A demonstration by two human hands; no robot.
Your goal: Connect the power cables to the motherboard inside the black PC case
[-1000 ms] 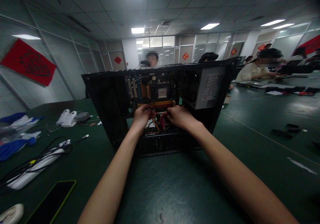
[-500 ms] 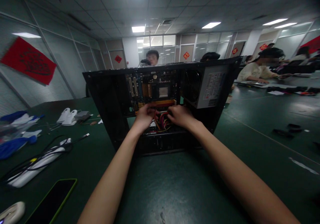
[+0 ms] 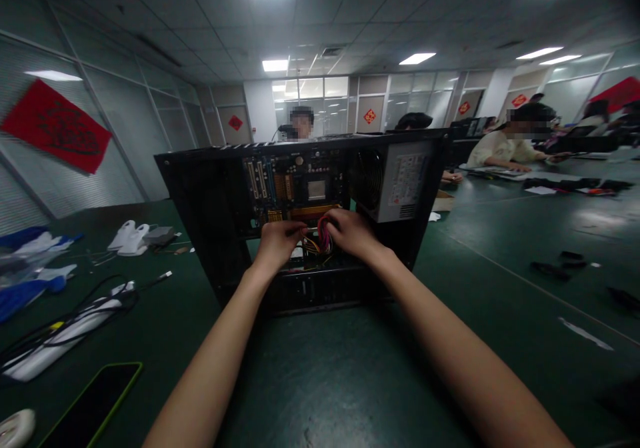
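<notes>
An open black computer case [image 3: 210, 215] lies on its side on the green table [image 3: 350, 381]. Inside it show a motherboard [image 3: 295, 188] and a power supply with a fan [image 3: 395, 181]. Both my arms reach into the case. My left hand [image 3: 275, 241] is curled below the motherboard's lower edge. My right hand [image 3: 350, 231] is closed around a bundle of red, yellow and black wires [image 3: 320, 238]. What my left fingers hold is hidden.
At the left lie a white power strip with black cables [image 3: 65, 328], a dark phone with a green rim [image 3: 90, 408], white adapters [image 3: 130, 238] and blue and white cloth [image 3: 30, 275]. Small black parts [image 3: 555, 268] lie at the right. Other people sit at tables behind the case.
Both hands have shifted slightly left and down inside the case, and the camera has turned a little. The right hand now grips the wire bundle more fully.
</notes>
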